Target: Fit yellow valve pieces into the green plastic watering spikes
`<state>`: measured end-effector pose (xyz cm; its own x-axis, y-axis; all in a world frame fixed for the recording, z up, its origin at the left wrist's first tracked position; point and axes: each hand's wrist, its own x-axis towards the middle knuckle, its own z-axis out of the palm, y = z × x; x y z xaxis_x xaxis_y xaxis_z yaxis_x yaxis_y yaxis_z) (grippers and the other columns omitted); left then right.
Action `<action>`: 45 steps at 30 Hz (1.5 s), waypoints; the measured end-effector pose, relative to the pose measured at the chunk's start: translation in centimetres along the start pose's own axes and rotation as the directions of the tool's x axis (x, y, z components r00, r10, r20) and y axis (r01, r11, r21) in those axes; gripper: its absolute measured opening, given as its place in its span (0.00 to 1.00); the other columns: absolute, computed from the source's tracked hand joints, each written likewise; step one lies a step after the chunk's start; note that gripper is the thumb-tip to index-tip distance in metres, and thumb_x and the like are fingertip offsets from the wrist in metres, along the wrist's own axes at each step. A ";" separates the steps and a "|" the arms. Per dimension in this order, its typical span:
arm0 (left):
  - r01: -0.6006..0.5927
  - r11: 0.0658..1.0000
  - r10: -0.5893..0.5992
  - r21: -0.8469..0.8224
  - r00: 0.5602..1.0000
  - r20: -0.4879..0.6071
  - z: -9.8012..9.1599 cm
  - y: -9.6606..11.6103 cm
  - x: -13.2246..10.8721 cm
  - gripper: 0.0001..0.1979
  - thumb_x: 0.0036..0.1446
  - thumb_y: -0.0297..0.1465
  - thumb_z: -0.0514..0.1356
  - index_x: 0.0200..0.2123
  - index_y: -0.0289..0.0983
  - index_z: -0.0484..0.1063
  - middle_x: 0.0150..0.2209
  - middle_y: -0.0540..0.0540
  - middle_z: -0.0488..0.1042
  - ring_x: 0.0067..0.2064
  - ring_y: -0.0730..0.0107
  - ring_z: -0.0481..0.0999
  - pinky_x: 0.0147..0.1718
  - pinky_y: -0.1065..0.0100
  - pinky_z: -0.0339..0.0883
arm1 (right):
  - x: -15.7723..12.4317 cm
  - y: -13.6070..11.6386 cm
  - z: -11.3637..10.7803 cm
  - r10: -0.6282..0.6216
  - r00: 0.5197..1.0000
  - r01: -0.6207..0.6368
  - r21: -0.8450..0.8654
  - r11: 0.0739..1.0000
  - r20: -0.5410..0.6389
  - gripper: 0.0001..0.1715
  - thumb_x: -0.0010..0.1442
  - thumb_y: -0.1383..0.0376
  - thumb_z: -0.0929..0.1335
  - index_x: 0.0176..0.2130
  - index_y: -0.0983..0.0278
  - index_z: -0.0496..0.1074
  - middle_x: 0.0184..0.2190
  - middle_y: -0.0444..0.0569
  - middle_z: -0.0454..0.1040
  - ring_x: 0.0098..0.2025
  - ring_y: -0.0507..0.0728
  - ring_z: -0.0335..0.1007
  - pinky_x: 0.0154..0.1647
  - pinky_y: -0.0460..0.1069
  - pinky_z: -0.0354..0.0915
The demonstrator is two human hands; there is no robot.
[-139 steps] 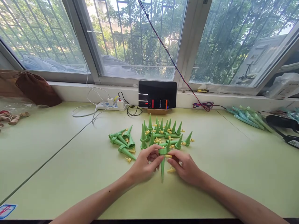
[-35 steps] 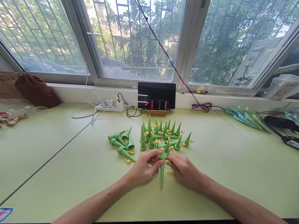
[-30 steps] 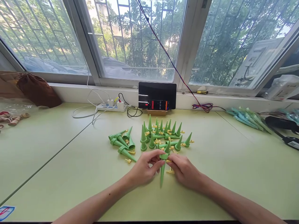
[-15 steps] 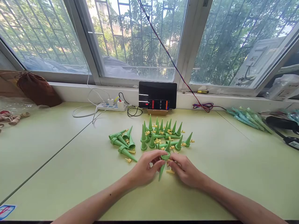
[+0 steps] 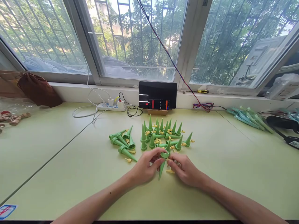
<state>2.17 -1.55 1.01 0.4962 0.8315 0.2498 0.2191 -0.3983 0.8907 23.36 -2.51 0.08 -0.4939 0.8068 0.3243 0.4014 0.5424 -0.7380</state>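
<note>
My left hand [image 5: 147, 165] pinches a green plant-watering spike [image 5: 162, 169] just below its ring-shaped collar; the spike's tip points down toward the table. Close against the spike's other side, my right hand [image 5: 184, 169] has thumb and forefinger closed on a small yellow valve [image 5: 167, 161], mostly hidden by the fingers. Whether the valve is seated in the spike I cannot tell. Another yellow valve [image 5: 170, 171] lies on the table beneath my right fingers. Beyond my hands stand several green spikes [image 5: 178, 143] with tips up, some with yellow valves at their sides.
To the left is a pile of loose green spikes [image 5: 126, 152] with yellow valves among them. A phone [image 5: 159, 104] leans on a black tablet [image 5: 157, 88] at the back. A power strip [image 5: 112, 107], coiled wires [image 5: 205, 106] and bagged green pieces [image 5: 253, 119] lie along the window side.
The held spike's collar has tilted slightly and risen a little. My right fingers have shifted slightly against its side. The other spikes have not moved.
</note>
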 end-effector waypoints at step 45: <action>0.006 0.840 -0.029 0.543 0.999 0.034 -1.4 0.0 0.0 0.11 0.65 0.33 0.59 0.48 0.39 0.76 0.21 0.55 0.71 0.23 0.71 0.68 0.27 0.71 0.56 | 0.2 0.8 -0.5 -0.053 0.995 0.038 -0.162 0.986 -0.085 0.11 0.69 0.67 0.64 0.34 0.62 0.71 0.28 0.47 0.74 0.31 0.57 0.68 0.33 0.50 0.64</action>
<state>0.99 -0.98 1.53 0.5180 0.8289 0.2110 0.6431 -0.5401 0.5429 23.96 -1.83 -0.18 -0.4469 0.7942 0.4118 0.5021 0.6037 -0.6192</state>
